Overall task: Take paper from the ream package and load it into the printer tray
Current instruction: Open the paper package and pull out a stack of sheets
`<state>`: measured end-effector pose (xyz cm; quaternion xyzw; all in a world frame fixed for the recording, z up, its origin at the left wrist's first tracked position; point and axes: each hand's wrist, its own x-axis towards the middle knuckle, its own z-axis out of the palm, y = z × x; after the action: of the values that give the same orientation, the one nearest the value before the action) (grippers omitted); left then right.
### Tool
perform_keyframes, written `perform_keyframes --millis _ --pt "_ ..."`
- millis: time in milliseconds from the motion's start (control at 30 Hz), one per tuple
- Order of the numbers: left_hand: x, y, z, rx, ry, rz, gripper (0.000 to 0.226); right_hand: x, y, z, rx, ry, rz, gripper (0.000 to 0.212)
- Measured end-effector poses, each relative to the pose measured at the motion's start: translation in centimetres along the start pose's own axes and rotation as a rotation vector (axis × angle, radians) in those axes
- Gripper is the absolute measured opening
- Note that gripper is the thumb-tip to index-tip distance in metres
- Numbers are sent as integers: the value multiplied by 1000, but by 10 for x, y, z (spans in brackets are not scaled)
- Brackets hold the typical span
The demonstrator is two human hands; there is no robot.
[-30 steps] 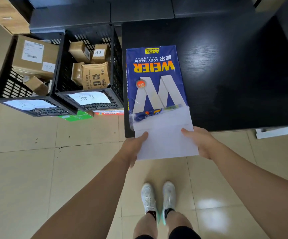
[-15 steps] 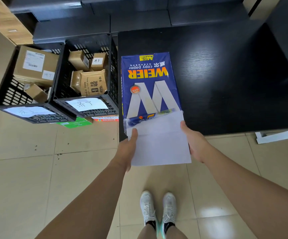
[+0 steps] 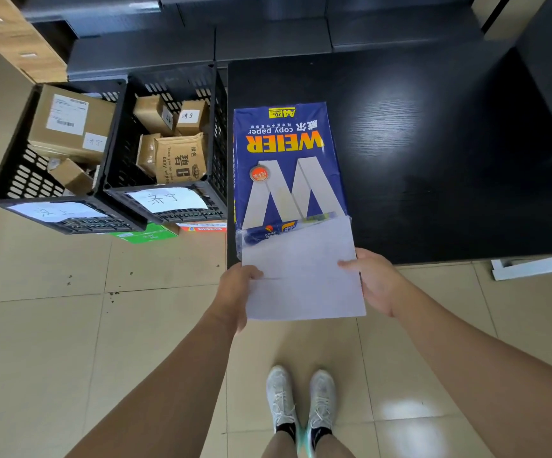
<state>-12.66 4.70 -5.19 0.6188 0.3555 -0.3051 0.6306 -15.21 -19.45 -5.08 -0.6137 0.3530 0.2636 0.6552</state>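
Observation:
A blue ream package marked WEIER lies on the black table, its torn open end toward me at the table's front edge. A stack of white paper sticks half out of that end and hangs past the edge. My left hand grips the stack's left side, thumb on top. My right hand holds the right side, thumb on the sheet. No printer or tray is in view.
Two black plastic crates with cardboard boxes stand left of the table, close to the package. Green and orange boxes lie on the tiled floor under them. A white bar shows below the table's right front. My feet stand below the paper.
The paper stack has slid farther out of the package toward me, with both hands holding its sides throughout. The view has shifted slightly.

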Motion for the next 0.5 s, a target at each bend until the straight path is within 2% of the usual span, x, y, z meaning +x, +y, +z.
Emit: perform_keyframes --millis 33,100,167,267,333,433,500 --pt "1 1 0 -29 -9 -12 15 1 -1 0 20 10 -1 27" --pt "4 2 -1 4 6 17 27 7 1 0 -35 65 -1 47" --pt "6 0 -1 48 30 73 25 18 8 -3 -106 116 -22 57" --pt "4 -4 -3 61 -16 75 12 13 8 -2 -95 101 -50 27" --pt "-2 -6 -5 53 -62 64 15 4 10 -3 -68 55 -49 14" --pt "-8 -11 -7 39 -109 40 48 -6 18 -7 -72 -7 -9 35" --pt "-7 -13 -9 8 -133 12 50 -6 21 -11 -55 -55 10 37"
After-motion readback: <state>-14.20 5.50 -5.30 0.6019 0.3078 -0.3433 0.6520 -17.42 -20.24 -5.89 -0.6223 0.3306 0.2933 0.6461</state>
